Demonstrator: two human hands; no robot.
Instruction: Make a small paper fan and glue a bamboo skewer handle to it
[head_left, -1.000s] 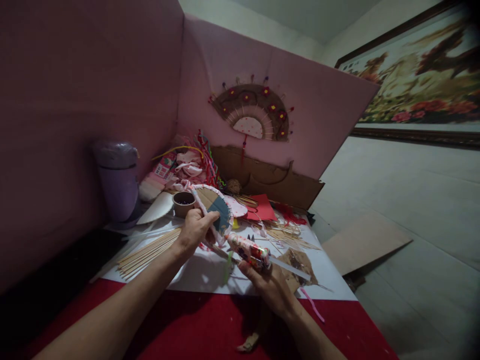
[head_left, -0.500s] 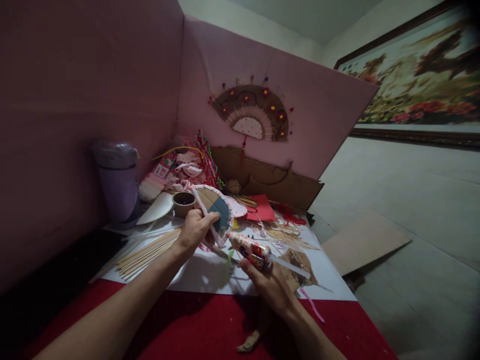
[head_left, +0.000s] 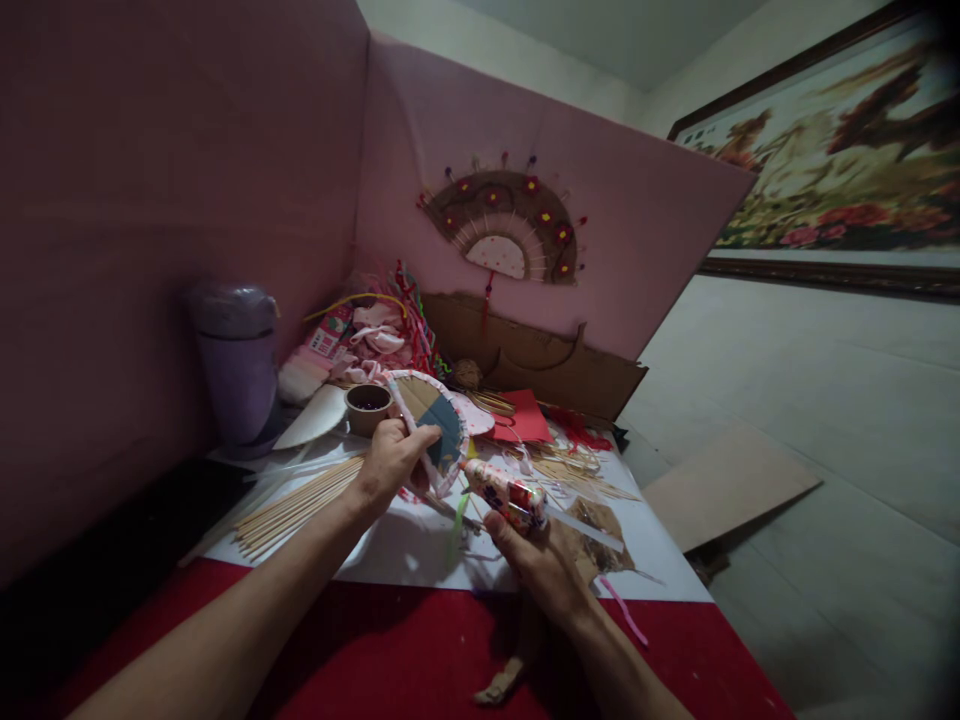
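Observation:
My left hand grips a half-round cardboard piece, thumb on its brown and blue-grey face; pale pink dotted cloth is folded round its edge. In my right hand is a flower-patterned hot glue gun, with a clear glue stick poking out of its back end. The gun's nozzle points at the lower right rim of the cardboard piece and is very close to it; whether they touch I cannot tell. The fingers of my right hand under the gun are mostly hidden.
Left of my hands lie wooden sticks, with a small cup and a purple tumbler behind. Red paper, glue-stained cardboard and a pink pipe cleaner are on the right. A decorated fan hangs on the pink panel.
The glue gun has shifted slightly to the right and up along the rim of the cardboard piece. My left hand and the piece have barely moved.

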